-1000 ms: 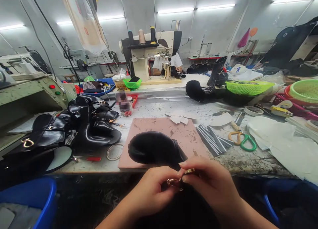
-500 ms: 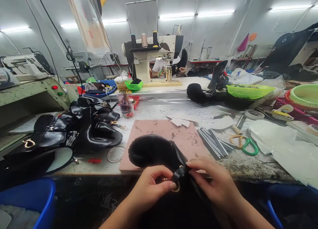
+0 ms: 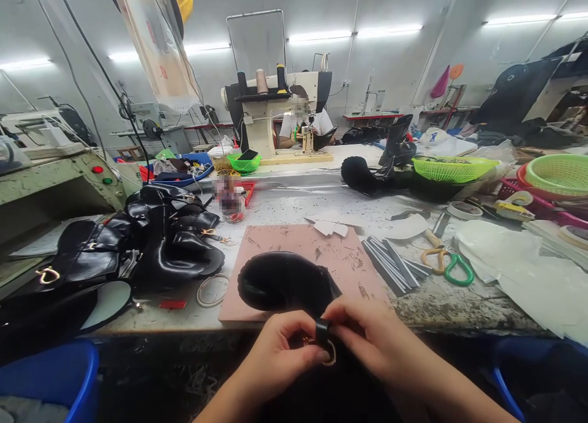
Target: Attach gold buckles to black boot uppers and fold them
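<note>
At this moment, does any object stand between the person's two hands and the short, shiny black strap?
Nothing visible does: the left hand and right hand both touch the strap. The rounded end of the black boot piece lies beyond them, on the flat pink board.

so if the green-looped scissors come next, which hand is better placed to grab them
Likely the right hand: the scissors lie on its side of the pink board, farther from the left hand. Both hands are at the black strap, though.
</note>
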Motion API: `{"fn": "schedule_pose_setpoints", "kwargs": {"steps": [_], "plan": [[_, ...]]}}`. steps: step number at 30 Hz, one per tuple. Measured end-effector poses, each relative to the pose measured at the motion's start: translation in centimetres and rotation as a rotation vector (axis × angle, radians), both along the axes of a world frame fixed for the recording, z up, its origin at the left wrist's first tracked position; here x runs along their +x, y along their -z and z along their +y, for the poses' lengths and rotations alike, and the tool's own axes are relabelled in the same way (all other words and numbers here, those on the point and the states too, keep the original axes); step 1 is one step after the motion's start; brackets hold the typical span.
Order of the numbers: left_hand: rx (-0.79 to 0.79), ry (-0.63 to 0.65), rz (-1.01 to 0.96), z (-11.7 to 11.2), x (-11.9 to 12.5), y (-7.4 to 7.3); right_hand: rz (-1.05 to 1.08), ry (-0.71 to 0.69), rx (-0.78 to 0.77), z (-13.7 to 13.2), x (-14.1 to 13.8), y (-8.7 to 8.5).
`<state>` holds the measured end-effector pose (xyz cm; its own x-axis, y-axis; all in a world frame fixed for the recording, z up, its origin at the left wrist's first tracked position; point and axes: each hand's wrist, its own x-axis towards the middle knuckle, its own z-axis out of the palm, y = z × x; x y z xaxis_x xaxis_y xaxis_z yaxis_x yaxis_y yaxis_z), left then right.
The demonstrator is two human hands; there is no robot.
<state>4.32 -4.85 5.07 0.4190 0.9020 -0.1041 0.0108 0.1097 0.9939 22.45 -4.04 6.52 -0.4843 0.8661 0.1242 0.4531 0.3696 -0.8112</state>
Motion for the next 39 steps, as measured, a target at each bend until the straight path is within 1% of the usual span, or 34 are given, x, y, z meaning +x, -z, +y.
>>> {"fn": "schedule_pose_setpoints", "kwargs": {"steps": [2,4,8,10,13,15,17,20,21,22,23,26,27,31,35,37,39], "plan": [[-0.002,-0.017,-0.008,0.1,0.0,0.1,-0.047,-0.037,0.014,0.0,0.0,-0.2],[-0.001,-0.026,-0.024,0.2,0.0,0.2,-0.068,-0.030,0.015,-0.1,-0.1,-0.2],[-0.022,0.003,-0.033,0.3,-0.1,0.4,-0.026,-0.014,-0.026,-0.6,0.0,0.1],[-0.027,-0.005,-0.020,0.4,-0.2,0.4,-0.032,-0.059,0.022,-0.9,0.4,0.2],[-0.061,-0.045,-0.009,0.5,-0.5,0.5,-0.110,-0.215,0.169,-1.3,0.9,0.4],[-0.090,-0.055,-0.007,0.6,-0.5,0.6,-0.191,-0.284,0.283,-1.3,1.1,0.9],[-0.108,-0.058,-0.011,0.7,-0.5,0.5,-0.261,-0.275,0.419,-1.0,1.0,1.7],[-0.131,-0.048,-0.030,0.7,-0.2,0.4,-0.285,-0.219,0.666,-0.7,0.7,2.8],[-0.140,-0.044,-0.038,0.7,-0.2,0.3,-0.281,-0.208,0.719,-0.7,0.6,3.1],[-0.146,-0.043,-0.044,0.7,-0.2,0.3,-0.274,-0.199,0.735,-0.6,0.6,3.3],[-0.150,-0.046,-0.046,0.7,-0.2,0.3,-0.266,-0.189,0.717,-0.7,0.6,3.4],[-0.148,-0.055,-0.035,0.7,-0.3,0.4,-0.234,-0.157,0.593,-0.9,0.8,3.5],[-0.147,-0.054,-0.029,0.7,-0.3,0.5,-0.223,-0.155,0.577,-0.9,0.9,3.5],[-0.145,-0.055,-0.010,0.9,-0.1,0.5,-0.224,-0.161,0.615,-0.9,1.1,3.8],[-0.167,-0.055,0.012,1.0,0.2,0.4,-0.184,-0.098,0.660,-0.8,1.3,4.1],[-0.179,-0.039,0.037,0.9,0.3,0.3,-0.133,-0.104,0.607,-0.7,1.3,3.8],[-0.173,-0.027,0.082,0.8,0.3,0.3,-0.078,-0.155,0.483,-0.6,1.2,3.1]]}}
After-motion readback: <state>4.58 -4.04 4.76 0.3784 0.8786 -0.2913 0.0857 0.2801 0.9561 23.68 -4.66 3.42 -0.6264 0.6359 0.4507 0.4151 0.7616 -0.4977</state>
